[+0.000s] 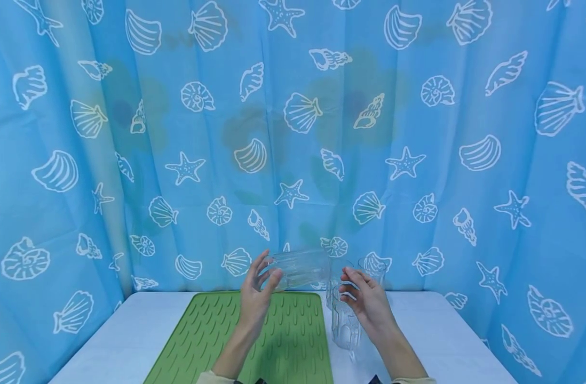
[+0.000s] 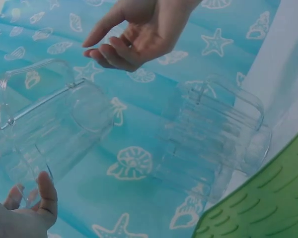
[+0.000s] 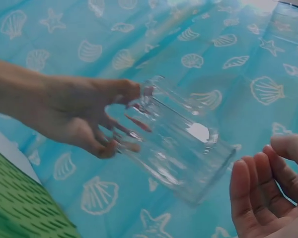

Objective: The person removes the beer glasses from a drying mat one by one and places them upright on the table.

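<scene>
My left hand (image 1: 255, 301) grips a clear mug (image 1: 300, 269) at one end, thumb and fingers spread around its rim. The mug lies on its side in the air above the far part of the green mat, its base toward the right. Its handle (image 2: 37, 69) shows in the left wrist view. Close to the base, my right hand (image 1: 370, 305) is raised with loosely bent fingers and nothing between them. In the right wrist view, a gap separates these fingers (image 3: 241, 183) from the mug.
The ribbed green mat (image 1: 226, 341) covers the middle of the white table (image 1: 432, 330). More clear mugs (image 1: 346, 328) stand to its right, partly behind my right hand. A blue curtain (image 1: 293, 160) with white shells hangs behind the table and along its sides.
</scene>
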`<action>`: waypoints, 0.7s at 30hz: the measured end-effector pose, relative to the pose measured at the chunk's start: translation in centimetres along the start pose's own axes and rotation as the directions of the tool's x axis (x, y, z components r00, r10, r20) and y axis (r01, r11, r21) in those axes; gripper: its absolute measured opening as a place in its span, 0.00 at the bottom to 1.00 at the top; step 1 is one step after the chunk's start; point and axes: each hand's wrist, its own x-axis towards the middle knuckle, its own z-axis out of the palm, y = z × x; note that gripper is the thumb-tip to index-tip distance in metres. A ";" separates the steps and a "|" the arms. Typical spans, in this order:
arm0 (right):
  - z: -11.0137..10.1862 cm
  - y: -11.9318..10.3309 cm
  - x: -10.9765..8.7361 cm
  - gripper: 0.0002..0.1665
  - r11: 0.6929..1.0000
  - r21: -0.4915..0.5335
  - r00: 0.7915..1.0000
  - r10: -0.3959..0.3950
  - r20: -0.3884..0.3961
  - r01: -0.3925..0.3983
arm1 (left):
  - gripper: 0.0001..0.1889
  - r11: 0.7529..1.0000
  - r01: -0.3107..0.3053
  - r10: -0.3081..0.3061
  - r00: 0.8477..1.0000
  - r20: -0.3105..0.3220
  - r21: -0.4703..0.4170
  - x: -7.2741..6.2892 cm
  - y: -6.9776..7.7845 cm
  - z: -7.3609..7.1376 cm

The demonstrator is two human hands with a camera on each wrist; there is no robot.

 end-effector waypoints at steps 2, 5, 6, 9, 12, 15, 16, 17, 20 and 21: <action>-0.4 -0.4 0.0 0.13 0.997 -0.066 1.000 -0.028 -0.003 0.028 | 0.29 1.000 0.006 -0.006 1.000 0.002 0.004 0.0 0.0 0.0; -0.7 -0.9 -0.1 0.19 0.976 -0.208 0.998 -0.066 -0.003 0.064 | 0.28 1.000 0.022 -0.022 1.000 0.001 0.022 0.0 0.0 0.1; -0.7 -1.0 -0.2 0.21 0.962 -0.260 0.997 -0.081 0.001 0.079 | 0.27 0.999 0.027 -0.027 1.000 0.000 0.032 0.0 0.0 0.1; -0.7 -1.3 -0.3 0.25 0.914 -0.387 0.993 -0.117 0.033 0.120 | 0.27 0.998 0.039 -0.039 0.999 0.000 0.052 0.0 -0.1 0.1; -0.7 -1.6 -0.4 0.25 0.871 -0.453 0.982 -0.164 0.096 0.190 | 0.27 0.997 0.046 -0.046 0.999 0.003 0.062 0.1 -0.1 0.1; -0.5 -1.6 -0.5 0.23 0.813 -0.509 0.959 -0.223 0.176 0.282 | 0.27 0.996 0.053 -0.054 0.999 0.008 0.068 0.2 -0.2 0.2; -0.4 -1.6 -0.6 0.22 0.794 -0.523 0.950 -0.240 0.202 0.312 | 0.27 0.996 0.057 -0.058 0.998 0.011 0.075 0.2 -0.2 0.2; -0.3 -1.6 -0.5 0.22 0.773 -0.538 0.940 -0.256 0.224 0.338 | 0.27 0.995 0.062 -0.064 0.998 0.014 0.079 0.3 -0.2 0.2; 0.0 -1.5 -0.6 0.20 0.721 -0.561 0.912 -0.293 0.286 0.407 | 0.27 0.993 0.074 -0.076 0.997 0.017 0.097 0.3 -0.3 0.3; 0.1 -1.6 -0.7 0.19 0.707 -0.566 0.905 -0.302 0.299 0.423 | 0.27 0.992 0.077 -0.079 0.997 0.018 0.104 0.2 -0.3 0.3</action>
